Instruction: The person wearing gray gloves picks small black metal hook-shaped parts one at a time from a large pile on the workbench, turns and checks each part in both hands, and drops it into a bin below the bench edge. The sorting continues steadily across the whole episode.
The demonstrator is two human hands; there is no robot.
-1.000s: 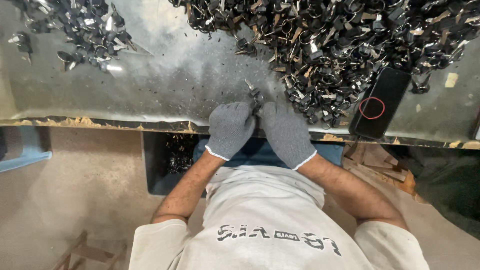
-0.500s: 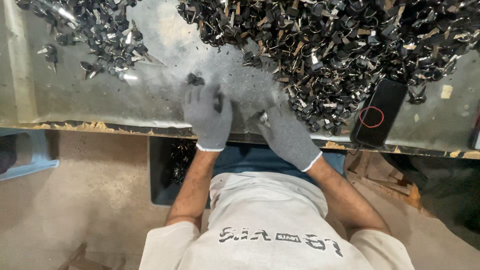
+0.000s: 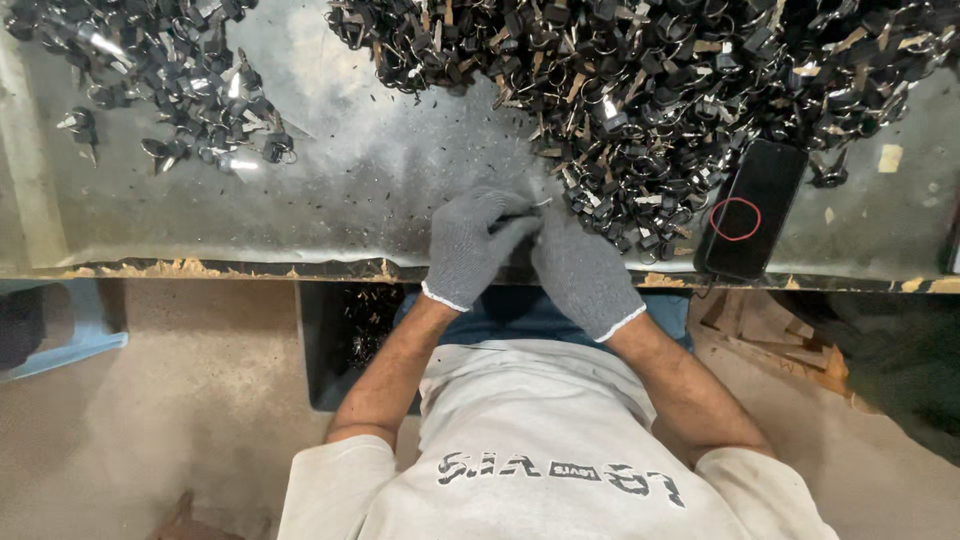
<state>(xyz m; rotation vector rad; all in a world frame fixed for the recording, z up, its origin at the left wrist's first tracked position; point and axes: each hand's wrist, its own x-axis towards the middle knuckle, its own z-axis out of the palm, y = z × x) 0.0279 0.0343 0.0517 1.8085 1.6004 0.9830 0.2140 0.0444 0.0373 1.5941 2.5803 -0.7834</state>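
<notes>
You sit at a worn grey metal-topped workbench [image 3: 330,190], scuffed and specked with dark flecks, glare pooling pale toward its far edge. Its near edge is chipped wood, splintered along its length. Below it lies a dusty brown concrete floor [image 3: 180,420]. A dark bin [image 3: 330,340] stands under the near edge, and a light blue tray [image 3: 70,335] juts in at the left. Wooden scraps [image 3: 770,335] lie under the right end.

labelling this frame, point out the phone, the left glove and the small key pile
phone [image 3: 752,208], head view, middle of its dark screen
left glove [image 3: 468,246], head view, back of the hand
small key pile [image 3: 170,85], head view, centre of the heap
</notes>
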